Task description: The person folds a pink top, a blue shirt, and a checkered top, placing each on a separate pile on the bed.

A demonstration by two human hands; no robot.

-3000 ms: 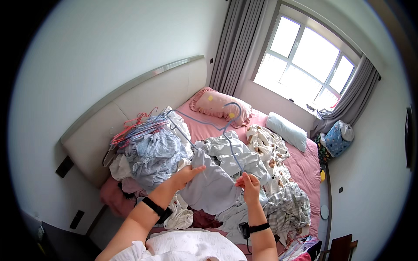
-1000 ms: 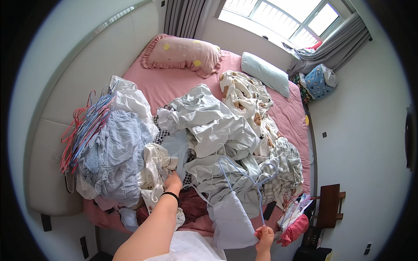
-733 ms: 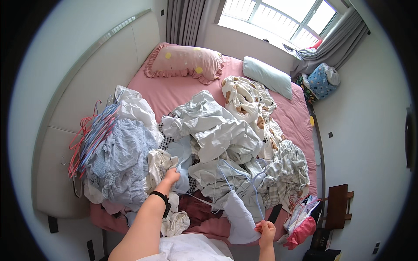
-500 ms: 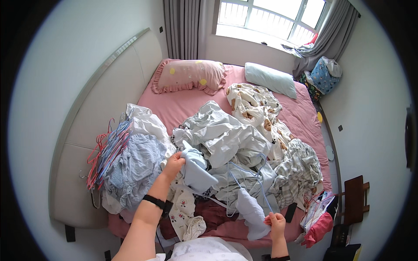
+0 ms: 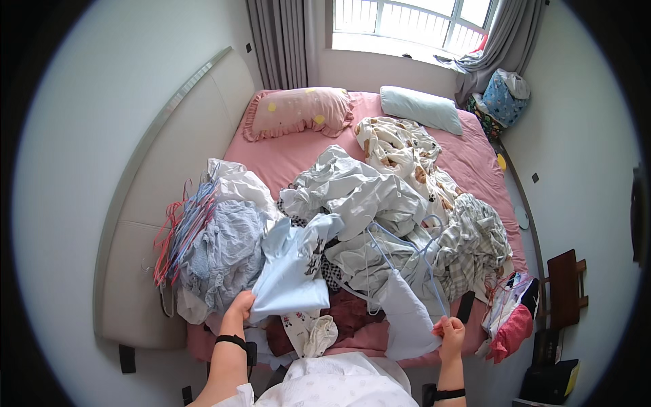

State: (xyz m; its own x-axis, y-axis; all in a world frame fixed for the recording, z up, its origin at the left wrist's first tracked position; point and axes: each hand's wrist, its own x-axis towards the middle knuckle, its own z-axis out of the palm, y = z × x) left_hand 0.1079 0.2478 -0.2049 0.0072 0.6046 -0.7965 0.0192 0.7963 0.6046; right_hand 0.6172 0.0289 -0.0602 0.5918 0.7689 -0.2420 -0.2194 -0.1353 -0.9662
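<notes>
Print (image 5: pixel 316 258) in dark strokes, possibly writing, down the right part of a light-blue garment (image 5: pixel 288 275); too folded and small to read. Light-blue garment itself just left of the middle of the bed, between a blue crumpled heap (image 5: pixel 227 251) and a big pale sheet (image 5: pixel 352 186). Left hand (image 5: pixel 241 305) at its lower left corner, thumb and fingers pressed together, pinching the cloth.

Right hand (image 5: pixel 450 332) near the bed's front edge, at the lower right end of a blue hanger (image 5: pixel 422 252), thumb and fingertips pinching there; hard to tell whether on the hanger alone or on cloth too. Pale lavender garment (image 5: pixel 407 319) hanging from this hanger, just left of the right hand. Hanger hook toward the far side of the bed, over rumpled cloth. Black bands on both wrists.

Below the light-blue garment, a white cloth (image 5: pixel 296 332) with small red and dark printed figures, next to dark red cloth (image 5: pixel 349 315). Farther back, a cream cloth (image 5: pixel 400 149) with brown figures. To its near right, pale checked cloth (image 5: pixel 478 237). At far left, against the headboard, a bunch of red and blue hangers (image 5: pixel 193 224) beside the blue crumpled heap. Beyond, on the pink bedsheet (image 5: pixel 468 159), a ruffled pink pillow (image 5: pixel 298 112) with yellow spots and a plain pale-blue pillow (image 5: pixel 420 108).
</notes>
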